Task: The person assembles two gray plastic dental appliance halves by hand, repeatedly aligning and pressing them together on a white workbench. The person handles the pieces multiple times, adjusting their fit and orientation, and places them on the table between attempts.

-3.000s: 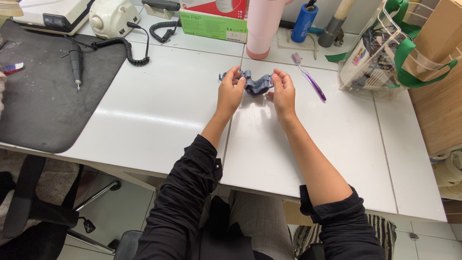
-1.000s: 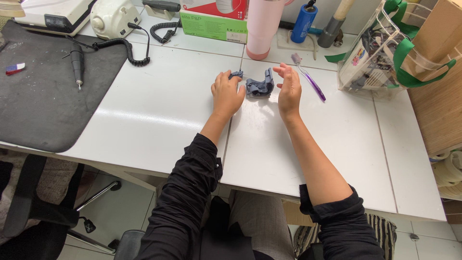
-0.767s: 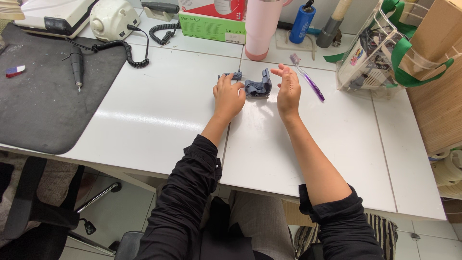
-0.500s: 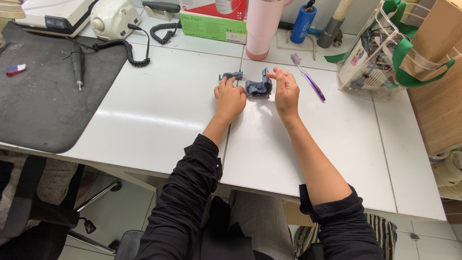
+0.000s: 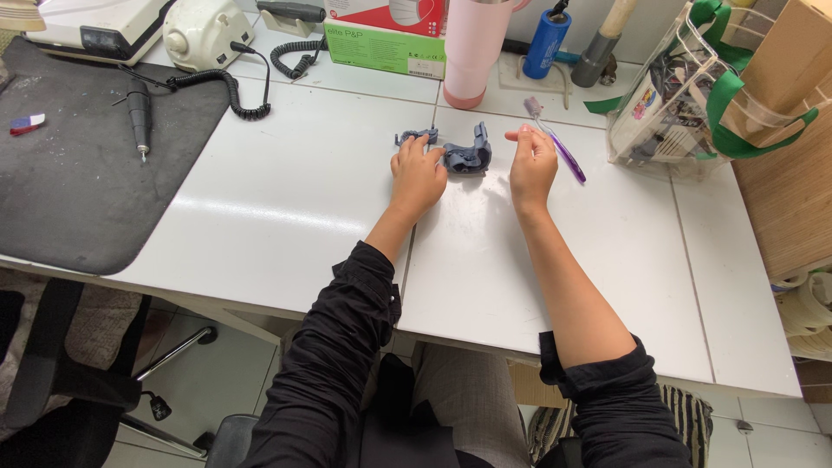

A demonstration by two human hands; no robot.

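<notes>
L hand (image 5: 418, 171): fingers resting on small grey part (image 5: 416, 136), light touch.
R hand (image 5: 531, 165): loose, holding nothing, near purple toothbrush (image 5: 555, 140).
Tip: pin bigger grey piece (image 5: 468, 156) flat on white table (image 5: 286, 199) before pressing.

We note a dark mat (image 5: 78, 173) at nine o'clock, a pink tumbler (image 5: 474, 48) and green box (image 5: 386, 48) at twelve, a purple toothbrush (image 5: 559, 143) and clear basket (image 5: 685, 95) toward two.
</notes>
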